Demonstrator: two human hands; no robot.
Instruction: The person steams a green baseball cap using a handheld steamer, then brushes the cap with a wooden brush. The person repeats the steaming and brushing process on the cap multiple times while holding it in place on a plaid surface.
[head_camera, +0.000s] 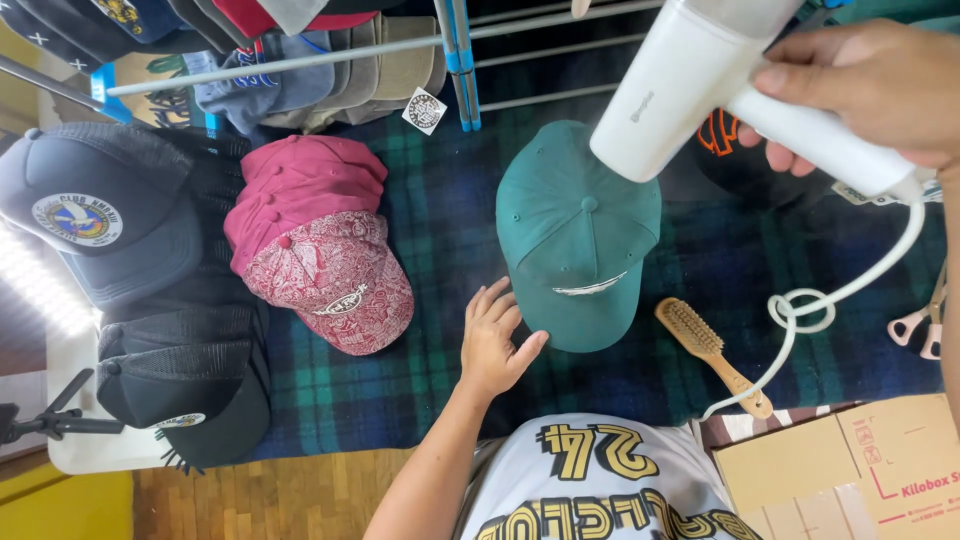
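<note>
Left hand (495, 340) flat, right hand (870, 85) clenched

A plain teal green cap (578, 235) with a pale stripe on its brim lies on a cloth (440, 230) of dark blue and green tartan. Left of it, a red cap (335, 280) carries a white paisley print, and a plain pink-red cap (300, 180) sits behind that. Far left, the caps (120, 215) are black and dark grey. The handheld steamer (700, 80) and its cord (840, 290) are white. The brush (710, 350) is pale wood, the box (860, 470) at near right brown cardboard with red print.
</note>
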